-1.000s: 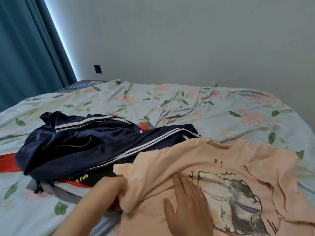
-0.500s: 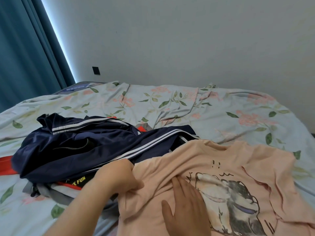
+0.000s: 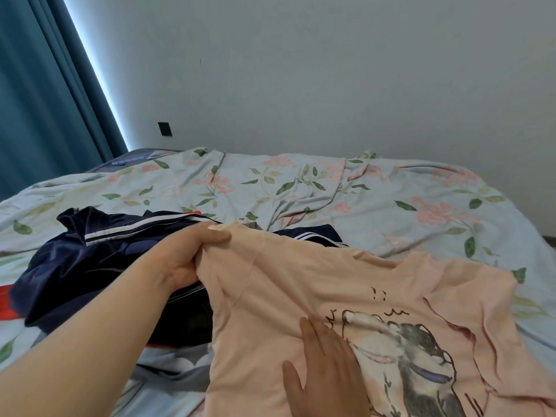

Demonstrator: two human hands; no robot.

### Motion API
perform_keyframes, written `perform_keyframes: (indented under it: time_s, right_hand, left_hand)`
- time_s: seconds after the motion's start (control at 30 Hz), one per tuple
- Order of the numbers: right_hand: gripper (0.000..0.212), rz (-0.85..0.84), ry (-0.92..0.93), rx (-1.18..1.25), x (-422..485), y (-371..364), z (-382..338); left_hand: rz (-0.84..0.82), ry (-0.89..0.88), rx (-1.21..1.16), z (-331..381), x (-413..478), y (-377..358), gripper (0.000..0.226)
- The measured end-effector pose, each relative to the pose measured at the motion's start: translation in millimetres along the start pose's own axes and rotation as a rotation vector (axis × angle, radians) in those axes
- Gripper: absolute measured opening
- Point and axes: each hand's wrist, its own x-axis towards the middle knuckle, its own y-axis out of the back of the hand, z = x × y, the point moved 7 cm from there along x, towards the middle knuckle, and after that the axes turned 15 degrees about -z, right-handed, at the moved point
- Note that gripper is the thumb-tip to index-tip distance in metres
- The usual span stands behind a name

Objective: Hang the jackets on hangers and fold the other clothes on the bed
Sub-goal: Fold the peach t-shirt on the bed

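A peach T-shirt [image 3: 346,281] lies spread on the floral bed [image 3: 391,200], its sleeve pinched and raised by the left hand [image 3: 186,254] above a navy jacket [image 3: 99,254], with the right hand [image 3: 325,371] pressing flat on its chest: folding appears under way, and the sleeve likely needs bringing across toward the flat hand.

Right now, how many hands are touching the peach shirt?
2. The left hand grips an edge of the shirt, over the navy jacket; the right hand lies flat on it beside the print.
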Motion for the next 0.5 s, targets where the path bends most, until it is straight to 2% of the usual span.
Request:
perform_keyframes:
  time_s: [0.1, 0.23, 0.3, 0.37, 0.4, 0.43, 0.5]
  right_hand:
    - [0.069, -0.006, -0.001, -0.022, -0.8, -1.7, 1.2]
    - [0.068, 0.025, 0.01, -0.039, -0.4, -1.4, 0.5]
    - [0.069, 0.044, 0.017, -0.038, 0.5, -1.7, 0.5]
    - [0.068, 0.063, 0.034, -0.037, 1.3, -0.2, 0.5]
    - [0.068, 0.065, 0.047, -0.043, 2.4, 0.5, -0.2]
    - [0.068, 0.061, 0.059, -0.052, 3.6, 0.9, -0.7]
    - [0.069, 0.051, 0.071, -0.061, 5.6, 0.3, -0.5]
  left_hand:
    - [0.002, -0.139, -0.019, 25.0, 5.3, 3.6, 0.039]
    - [-0.002, -0.192, 0.096, 55.0, 23.6, -2.0, 0.042]
    - [0.216, -0.109, 0.4, 50.5, 29.7, 12.1, 0.043]
    - [0.545, 0.047, 0.833, 38.6, 20.7, 33.0, 0.027]
    - [0.688, 0.094, 0.961, 30.2, 10.4, 42.0, 0.021]
    - [0.784, 0.1, 0.996, 19.9, -2.2, 48.9, 0.018]
    - [0.927, 0.035, 0.861, -3.4, -33.0, 55.8, 0.056]
